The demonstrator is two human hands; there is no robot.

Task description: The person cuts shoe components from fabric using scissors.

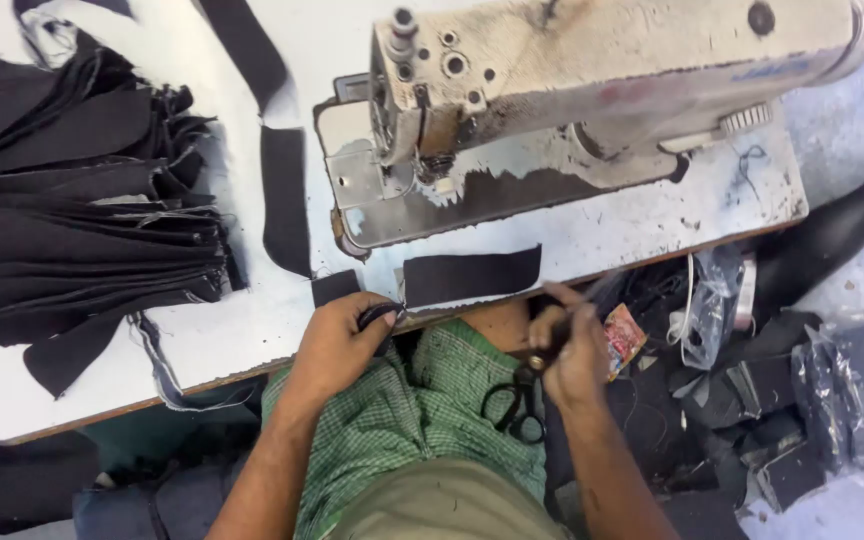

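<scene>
My left hand (pixel 337 345) is at the table's front edge, pinching the end of a narrow black fabric strip (pixel 377 313). Just beyond it on the table lie a small black fabric piece (pixel 335 286) and a longer black rectangular piece (pixel 472 274). Over my lap, my right hand (pixel 572 352) grips black-handled scissors (pixel 517 405), with the handles hanging down. Below both hands is my green checked garment (pixel 412 410).
A worn white sewing machine (pixel 592 80) stands on the white table (pixel 222 335). A large stack of black cut fabric pieces (pixel 82 210) lies at the left, with a long black strip (pixel 285 195) beside it. Plastic bags (pixel 852 390) and dark scraps lie at the right.
</scene>
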